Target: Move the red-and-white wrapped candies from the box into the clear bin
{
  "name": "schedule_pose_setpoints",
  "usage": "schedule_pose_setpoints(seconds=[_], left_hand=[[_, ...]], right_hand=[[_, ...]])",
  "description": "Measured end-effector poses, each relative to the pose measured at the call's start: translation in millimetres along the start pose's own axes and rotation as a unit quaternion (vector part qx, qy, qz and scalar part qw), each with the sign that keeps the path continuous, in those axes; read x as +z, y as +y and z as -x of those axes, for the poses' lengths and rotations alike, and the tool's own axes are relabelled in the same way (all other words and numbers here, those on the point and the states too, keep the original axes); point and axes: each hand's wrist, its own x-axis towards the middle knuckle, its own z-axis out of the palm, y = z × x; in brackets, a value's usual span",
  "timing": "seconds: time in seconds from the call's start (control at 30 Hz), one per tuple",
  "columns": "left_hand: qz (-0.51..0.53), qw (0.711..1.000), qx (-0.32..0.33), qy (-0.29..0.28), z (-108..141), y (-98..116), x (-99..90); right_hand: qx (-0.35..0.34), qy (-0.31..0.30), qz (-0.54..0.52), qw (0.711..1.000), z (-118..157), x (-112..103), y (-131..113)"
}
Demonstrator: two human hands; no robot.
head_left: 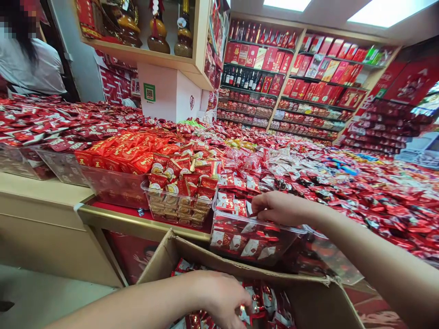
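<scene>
Inside the cardboard box [308, 299], my left hand [222, 297] has its fingers bent round small red-and-white packets [255, 297]; part of the grip is hidden. My right hand [276, 208] is closed at a clear plastic bin [254, 221], its fingertips at a red-and-white packet near the top. Similar packets fill that bin, stacked visibly behind its front wall. Just left of it stands a clear bin of packets labelled DURIAN [185, 185].
A bin of orange-red packets [118, 153] stands farther left on the counter [41, 192]. Heaps of wrapped sweets [370, 196] spread to the right and back. Shelves [281, 96] hold bottles and red boxes. A person in a white top [30, 64] is at the far left.
</scene>
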Motion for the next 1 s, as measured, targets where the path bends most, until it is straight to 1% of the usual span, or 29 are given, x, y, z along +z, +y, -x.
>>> schedule_pose_setpoints(seconds=[0.2, 0.3, 0.5, 0.67, 0.87, 1.0], left_hand=[[-0.015, 1.0, 0.0, 0.004, -4.0, -3.0, 4.1], [-0.013, 1.0, -0.002, 0.003, -6.3, -4.8, 6.4], [-0.013, 1.0, -0.012, 0.003, -6.5, -5.9, 7.8], [-0.022, 1.0, -0.01, 0.016, -9.1, -9.1, 10.9], [-0.028, 1.0, -0.003, 0.009, -13.0, -13.4, 13.7], [-0.02, 0.999, 0.008, 0.026, -14.1, -15.5, 15.1]], right_hand=[[0.018, 0.002, -0.021, 1.0, -4.1, 10.0, 1.3], [0.029, -0.007, -0.032, 0.999, -8.6, 13.3, 0.5], [0.04, -0.023, -0.036, 0.998, -19.9, 13.4, -4.5], [0.042, -0.041, -0.026, 0.998, -28.6, 14.2, -7.1], [0.053, -0.062, -0.023, 0.996, -30.5, 13.5, -11.2], [0.066, -0.08, -0.04, 0.994, -32.2, 15.3, -9.6]])
